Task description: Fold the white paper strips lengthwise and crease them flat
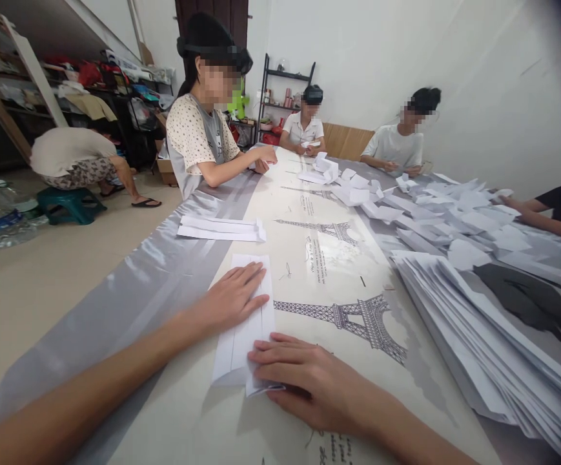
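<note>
The narrow white paper (244, 332), creased lengthwise, lies under my left hand (232, 297), its folded near end bowed slightly by my right hand (309, 378).

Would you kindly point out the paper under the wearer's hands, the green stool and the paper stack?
Paper (239, 332): head view, on its upper face near the middle.
Green stool (73, 201): head view, on its upper side.
Paper stack (478, 345): head view, on its overlapping sheets.

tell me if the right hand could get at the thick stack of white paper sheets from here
Probably yes: nothing visible stands between the right hand and the thick white paper stack, though that hand rests on a folded white paper sheet.
</note>
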Tool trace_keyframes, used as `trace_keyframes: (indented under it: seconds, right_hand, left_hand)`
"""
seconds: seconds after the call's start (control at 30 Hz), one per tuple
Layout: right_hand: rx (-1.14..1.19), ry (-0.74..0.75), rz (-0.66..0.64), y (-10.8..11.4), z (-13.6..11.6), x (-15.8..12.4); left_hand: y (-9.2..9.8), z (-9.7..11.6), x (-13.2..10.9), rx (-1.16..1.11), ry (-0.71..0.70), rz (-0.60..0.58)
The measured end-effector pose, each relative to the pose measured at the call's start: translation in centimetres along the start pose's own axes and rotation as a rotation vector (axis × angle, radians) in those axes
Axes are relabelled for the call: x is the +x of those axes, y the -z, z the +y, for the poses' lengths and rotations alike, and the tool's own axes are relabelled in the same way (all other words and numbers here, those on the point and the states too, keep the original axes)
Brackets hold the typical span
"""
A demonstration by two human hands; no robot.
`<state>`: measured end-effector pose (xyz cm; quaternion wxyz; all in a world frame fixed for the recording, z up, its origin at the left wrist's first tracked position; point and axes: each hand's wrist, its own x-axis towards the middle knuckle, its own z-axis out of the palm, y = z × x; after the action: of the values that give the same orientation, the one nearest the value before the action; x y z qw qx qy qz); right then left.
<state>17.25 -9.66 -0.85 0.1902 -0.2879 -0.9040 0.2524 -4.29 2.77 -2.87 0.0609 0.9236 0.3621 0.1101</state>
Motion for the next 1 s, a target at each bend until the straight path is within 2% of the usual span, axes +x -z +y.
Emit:
trace_keyframes:
  seconds: [0.27,0.6,0.87,1.0]
  right_hand:
    - [-0.035,0.037,0.047,-0.3,0.2,-0.2]
    - [-0.069,0.074,0.091,-0.7,0.2,-0.2]
    - [-0.081,0.079,0.099,-0.7,0.1,-0.1]
    - [-0.094,0.088,0.090,-0.6,0.1,0.0]
  left_hand:
    - [0.8,-0.4,-0.1,-0.048,-0.038,-0.083]
    - [0.8,-0.2,0.8,0.025,-0.075,0.034]
    - [0.6,-0.2,1.2,0.057,-0.023,-0.041]
    - [0.6,-0.2,1.2,0.049,-0.024,-0.030]
